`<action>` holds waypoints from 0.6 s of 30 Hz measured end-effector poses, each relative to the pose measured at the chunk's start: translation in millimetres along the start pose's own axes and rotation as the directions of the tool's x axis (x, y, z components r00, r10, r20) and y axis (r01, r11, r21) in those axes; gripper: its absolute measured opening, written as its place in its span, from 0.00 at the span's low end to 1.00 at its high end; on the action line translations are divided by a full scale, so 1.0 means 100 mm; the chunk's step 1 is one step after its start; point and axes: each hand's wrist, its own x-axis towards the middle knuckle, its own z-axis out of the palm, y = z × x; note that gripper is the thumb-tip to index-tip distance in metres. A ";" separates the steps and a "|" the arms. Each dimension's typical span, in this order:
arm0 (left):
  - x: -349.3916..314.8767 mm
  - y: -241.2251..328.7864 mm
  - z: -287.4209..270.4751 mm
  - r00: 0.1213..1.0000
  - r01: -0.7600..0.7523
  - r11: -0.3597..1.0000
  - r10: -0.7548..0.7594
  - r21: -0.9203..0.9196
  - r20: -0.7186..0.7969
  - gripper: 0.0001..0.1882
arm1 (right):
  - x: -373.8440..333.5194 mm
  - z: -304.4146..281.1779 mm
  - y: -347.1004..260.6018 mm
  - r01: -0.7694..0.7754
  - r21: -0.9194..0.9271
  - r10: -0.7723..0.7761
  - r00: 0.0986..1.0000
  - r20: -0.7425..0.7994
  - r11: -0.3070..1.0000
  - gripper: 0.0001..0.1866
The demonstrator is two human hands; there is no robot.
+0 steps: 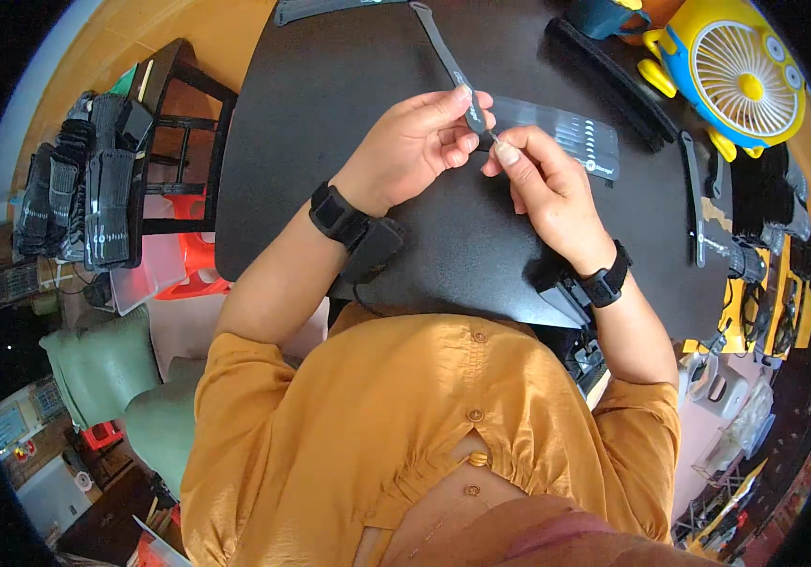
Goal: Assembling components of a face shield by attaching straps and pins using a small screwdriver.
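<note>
Over the dark table, my left hand pinches a long dark grey strap near its rounded end, thumb on top. The strap runs up and away toward the table's far edge. My right hand has its thumb and forefinger closed at the tip of that same end, close beside the left fingertips. What exactly lies between the right fingertips is small and partly hidden. Just beyond my right hand lies a flat clear plastic packet with a row of white marks, partly covered by my hands.
A yellow and blue fan stands at the far right, beside a dark blue pot. Near it lies a long fuzzy black strip. Another strap lies along the right edge. Stacked dark strap bundles sit at left.
</note>
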 end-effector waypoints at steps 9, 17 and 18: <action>0.00 -0.04 0.02 0.999 0.017 0.999 -0.016 0.028 -0.030 0.19 | -0.01 0.02 -0.06 0.030 -0.084 -0.031 0.999 -0.016 0.996 0.06; 0.01 -0.06 0.01 0.999 0.017 0.999 -0.015 0.031 -0.052 0.19 | -0.01 0.02 -0.04 0.013 -0.084 -0.016 0.999 -0.032 0.996 0.06; 0.01 -0.06 0.01 0.999 0.017 0.999 -0.015 0.031 -0.052 0.19 | -0.01 0.02 -0.04 0.005 -0.082 -0.008 0.999 -0.034 0.997 0.06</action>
